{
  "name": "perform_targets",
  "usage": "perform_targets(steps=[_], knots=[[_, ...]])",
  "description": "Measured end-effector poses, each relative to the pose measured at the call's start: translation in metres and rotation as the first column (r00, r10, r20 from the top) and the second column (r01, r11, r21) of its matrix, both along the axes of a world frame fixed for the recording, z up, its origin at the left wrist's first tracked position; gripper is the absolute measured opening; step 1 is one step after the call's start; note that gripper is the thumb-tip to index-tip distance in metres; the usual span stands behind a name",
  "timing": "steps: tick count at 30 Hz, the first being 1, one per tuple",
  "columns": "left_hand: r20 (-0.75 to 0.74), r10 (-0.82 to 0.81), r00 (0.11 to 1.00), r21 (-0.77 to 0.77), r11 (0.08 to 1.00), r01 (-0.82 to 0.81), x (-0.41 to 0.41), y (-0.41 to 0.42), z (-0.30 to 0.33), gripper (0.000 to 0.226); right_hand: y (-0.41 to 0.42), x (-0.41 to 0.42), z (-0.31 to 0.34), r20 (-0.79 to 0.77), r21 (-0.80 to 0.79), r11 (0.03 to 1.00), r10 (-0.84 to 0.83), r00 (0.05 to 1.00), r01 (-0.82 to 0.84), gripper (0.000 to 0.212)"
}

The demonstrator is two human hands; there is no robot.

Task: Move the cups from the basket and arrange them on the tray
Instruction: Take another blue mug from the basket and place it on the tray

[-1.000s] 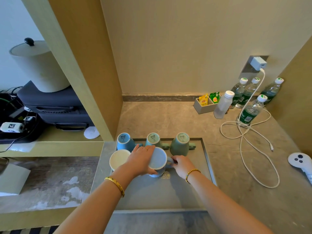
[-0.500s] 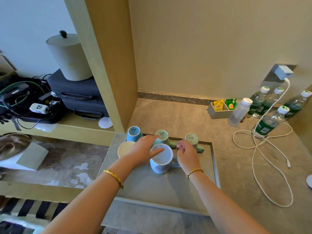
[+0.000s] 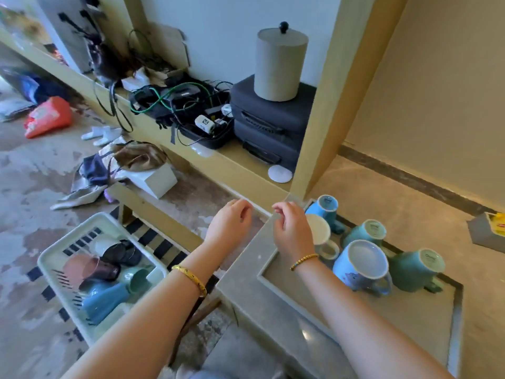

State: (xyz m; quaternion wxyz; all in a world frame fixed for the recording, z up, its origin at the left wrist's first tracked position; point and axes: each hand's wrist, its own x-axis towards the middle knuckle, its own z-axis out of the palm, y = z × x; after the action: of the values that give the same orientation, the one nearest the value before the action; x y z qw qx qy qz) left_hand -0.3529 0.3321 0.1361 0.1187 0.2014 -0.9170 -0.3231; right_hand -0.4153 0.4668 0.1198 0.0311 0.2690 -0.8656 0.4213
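Both hands empty, fingers loosely curled, holding nothing. Left hand (image 3: 232, 222) hangs over the floor gap between counter edge and basket; right hand (image 3: 292, 228) is over the tray's near-left corner, partly covering the cream cup (image 3: 319, 231).

Tray (image 3: 410, 318) is recessed in the counter. Five cups on it: blue one (image 3: 325, 207) at the back and two teal ones (image 3: 366, 233) (image 3: 415, 269) lying on their sides, handles down so they don't roll; light-blue mug (image 3: 360, 265) in front, mouth toward camera.

Basket (image 3: 54, 255) sits on the floor, lower left, well apart from the tray. More cups there, piled on their sides: pink (image 3: 78, 269), dark, teal, blue (image 3: 103, 299).

My read: between trips, the next cup comes from the basket.
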Motion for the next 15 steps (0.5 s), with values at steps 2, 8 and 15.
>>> perform_targets(steps=[2, 8, 15], knots=[[0.002, 0.081, 0.997, 0.024, 0.996, -0.081, 0.023, -0.031, -0.005, 0.019, -0.035, 0.015, -0.005, 0.012, 0.025, 0.996, 0.088, 0.996, -0.089, 0.03], [0.133, 0.228, 0.964, 0.057, 0.97, -0.237, 0.1, -0.121, -0.036, 0.017, -0.135, 0.073, -0.035, 0.145, 0.143, 0.941, 0.286, 0.947, -0.306, 0.03], [0.295, 0.351, 0.889, 0.08, 0.918, -0.388, 0.185, -0.22, -0.07, 0.025, -0.225, 0.136, -0.071, 0.328, 0.258, 0.833, 0.401, 0.855, -0.49, 0.032]])
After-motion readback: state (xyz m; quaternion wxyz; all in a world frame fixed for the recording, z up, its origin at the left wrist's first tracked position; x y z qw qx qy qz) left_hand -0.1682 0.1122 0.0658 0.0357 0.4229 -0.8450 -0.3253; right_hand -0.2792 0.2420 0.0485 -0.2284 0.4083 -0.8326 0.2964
